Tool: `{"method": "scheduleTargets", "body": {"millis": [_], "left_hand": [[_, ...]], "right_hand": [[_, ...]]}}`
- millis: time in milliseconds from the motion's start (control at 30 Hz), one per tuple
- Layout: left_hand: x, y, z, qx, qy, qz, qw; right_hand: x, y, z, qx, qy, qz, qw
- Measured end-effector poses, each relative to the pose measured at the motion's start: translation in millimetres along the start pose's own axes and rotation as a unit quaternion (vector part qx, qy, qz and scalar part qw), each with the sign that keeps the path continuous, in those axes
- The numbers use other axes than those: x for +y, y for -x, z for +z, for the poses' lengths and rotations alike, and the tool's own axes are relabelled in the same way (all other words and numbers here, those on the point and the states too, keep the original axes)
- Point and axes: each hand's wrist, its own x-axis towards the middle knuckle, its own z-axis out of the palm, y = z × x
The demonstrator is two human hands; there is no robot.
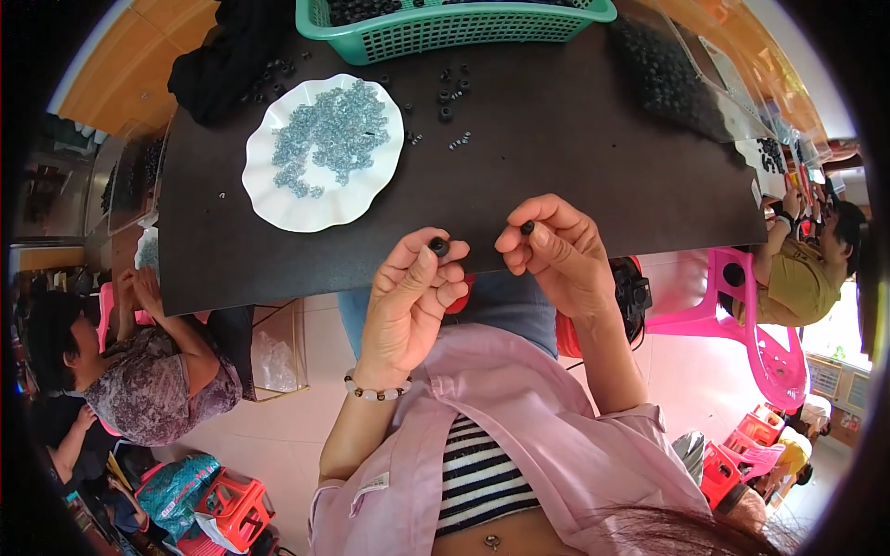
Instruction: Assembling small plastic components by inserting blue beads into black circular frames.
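Note:
Between the thumb and fingers of my left hand is a round black piece with a darker centre. My right hand pinches a smaller black piece at its fingertips. Both hands are raised at the near edge of the dark table, apart from each other. Beyond my left hand, a white wavy-rimmed plate holds many small clear bluish pieces. Several loose black pieces lie on the table to the right of the plate, with small shiny bits near them.
A green plastic basket with black pieces stands at the far edge. At the far right lies a clear bag of black pieces; a black cloth lies far left. People sit left and right. A pink chair stands right.

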Motion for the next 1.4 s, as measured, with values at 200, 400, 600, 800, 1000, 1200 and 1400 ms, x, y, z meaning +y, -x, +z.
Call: {"method": "scheduleTargets", "body": {"millis": [200,400,600,800,1000,1200,1400], "left_hand": [[5.4,0.5,-2.7,-0.001,0.041,-0.002,0.999],[2.9,1.4,-4.7,-0.008,-0.033,0.033,0.999],[7.1,3.6,-5.6,0.013,-0.041,0.017,0.999],[8.6,3.2,-2.9,0.008,-0.017,0.014,1.000],[7.6,7.7,4.0,-0.003,0.059,-0.029,0.998],[-7.4,18.4,16.2,-0.027,0.073,-0.048,0.996],[-9.0,22.3,19.6,-0.011,0.113,-0.062,0.992]], "right_hand": [[-25.9,-35.2,-5.4,0.053,0.350,-0.097,0.930],[-35.9,-96.1,-24.8,0.009,0.600,-0.154,0.785],[-20.0,-122.2,-39.2,-0.099,0.638,-0.215,0.733],[-25.0,-113.9,-36.5,-0.080,0.670,-0.220,0.704],[-38.4,-57.6,13.5,-0.017,0.407,-0.090,0.909],[-19.6,-14.0,35.8,-0.097,0.296,-0.129,0.941],[-10.5,-9.4,35.4,-0.077,0.348,-0.149,0.922]]}}
